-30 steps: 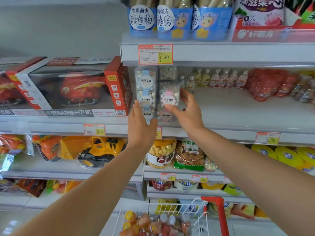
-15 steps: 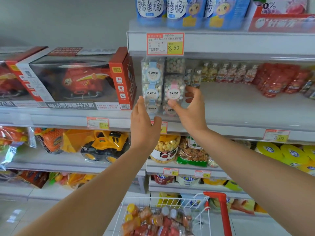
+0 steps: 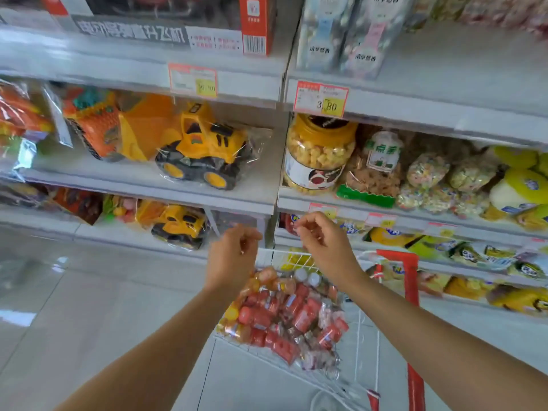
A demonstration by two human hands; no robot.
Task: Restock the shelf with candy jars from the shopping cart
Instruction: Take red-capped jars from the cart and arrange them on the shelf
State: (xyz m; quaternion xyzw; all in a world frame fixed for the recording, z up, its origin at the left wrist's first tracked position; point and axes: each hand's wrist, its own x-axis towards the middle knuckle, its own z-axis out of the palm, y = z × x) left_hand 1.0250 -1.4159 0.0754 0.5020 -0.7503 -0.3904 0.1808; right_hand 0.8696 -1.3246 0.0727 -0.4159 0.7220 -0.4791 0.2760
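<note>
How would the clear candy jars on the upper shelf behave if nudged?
The candy jars appear stacked in two narrow columns near the shelf edge, so a nudge could topple them. Their clear walls look hard: probably rigid, perhaps slick.

Cart [image 3: 289,258] top open, jars [image 3: 284,310] heaped inside. Shelf [image 3: 444,69] free rt of stacked candy [image 3: 341,34]; toy box [image 3: 255,25] blocks left.

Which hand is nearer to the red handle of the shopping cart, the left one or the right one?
Right. The right hand is just left of the red handle, over the cart; the left hand is farther left, at the cart's opposite edge.
</note>
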